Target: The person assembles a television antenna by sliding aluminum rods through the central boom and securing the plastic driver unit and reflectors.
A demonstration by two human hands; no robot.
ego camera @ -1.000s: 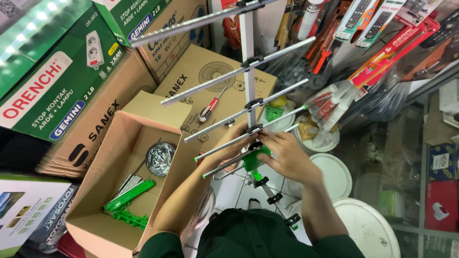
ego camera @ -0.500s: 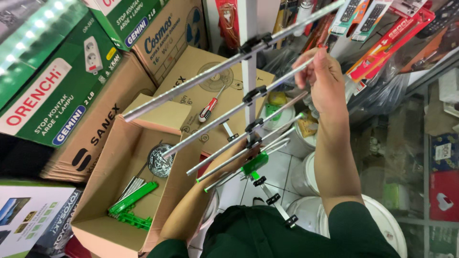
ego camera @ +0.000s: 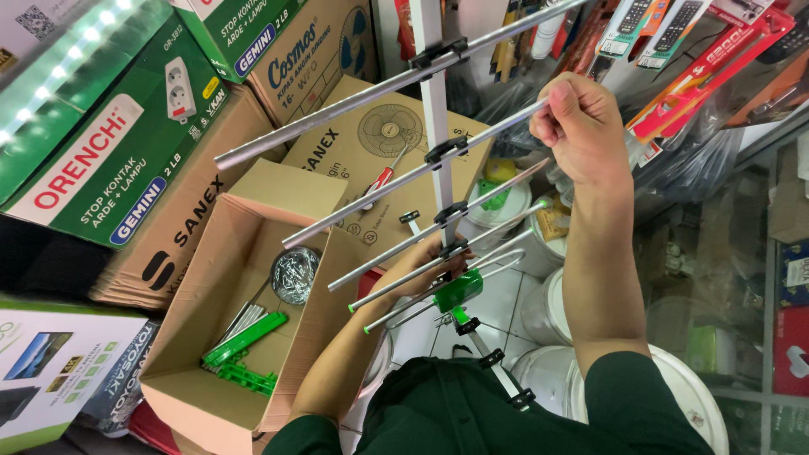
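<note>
I see the open cardboard box (ego camera: 221,337) low left w/ green plastic parts (ego camera: 244,339) and a wire coil (ego camera: 294,275) inside. Right of the box stands the antenna (ego camera: 438,181), mast upright, rods slanting across. My right hand (ego camera: 581,126), up and right of the box, pinches a rod's tip. Left hand (ego camera: 428,271), beside the box's right wall, wraps the mast just above the green clamp (ego camera: 458,291).

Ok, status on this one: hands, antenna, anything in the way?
Right hand pinching a metal rod. Left hand gripping the antenna near its green part. Open cardboard box alongside, not obstructing.
</note>
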